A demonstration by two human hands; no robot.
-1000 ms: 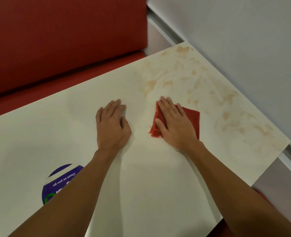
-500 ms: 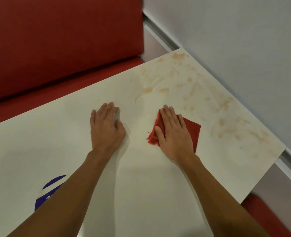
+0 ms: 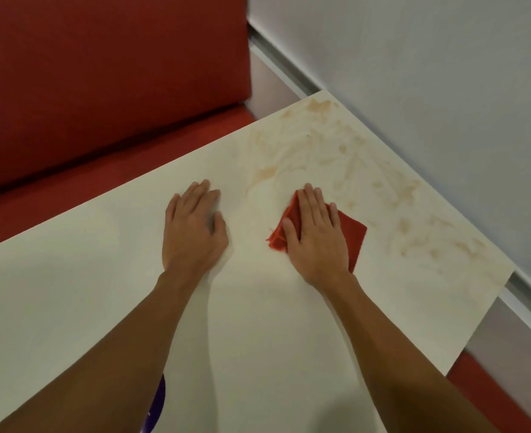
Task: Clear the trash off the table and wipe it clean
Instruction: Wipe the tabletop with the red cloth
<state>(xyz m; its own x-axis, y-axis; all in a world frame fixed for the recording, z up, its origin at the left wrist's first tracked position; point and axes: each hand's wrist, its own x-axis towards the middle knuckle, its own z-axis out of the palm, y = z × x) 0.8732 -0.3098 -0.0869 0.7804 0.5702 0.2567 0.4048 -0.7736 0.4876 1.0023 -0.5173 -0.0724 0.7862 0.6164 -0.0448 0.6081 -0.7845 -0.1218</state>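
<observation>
A cream table (image 3: 70,292) fills the view. My right hand (image 3: 315,235) lies flat on a folded red cloth (image 3: 353,235) and presses it against the tabletop near the middle. My left hand (image 3: 192,226) rests palm down on bare table, a hand's width to the left, fingers together and holding nothing. Brownish smeared stains (image 3: 382,182) cover the far right part of the table, from the far corner along the wall side. No trash shows on the table.
A red bench seat and backrest (image 3: 101,89) run along the table's far edge. A grey wall (image 3: 429,73) borders the right side. A purple round sticker (image 3: 156,404) peeks out beside my left forearm. More red seat (image 3: 489,398) shows at lower right.
The view has shifted, so the purple sticker has slid almost out of sight. Both hands stay flat; the right hand and cloth have barely moved over the table.
</observation>
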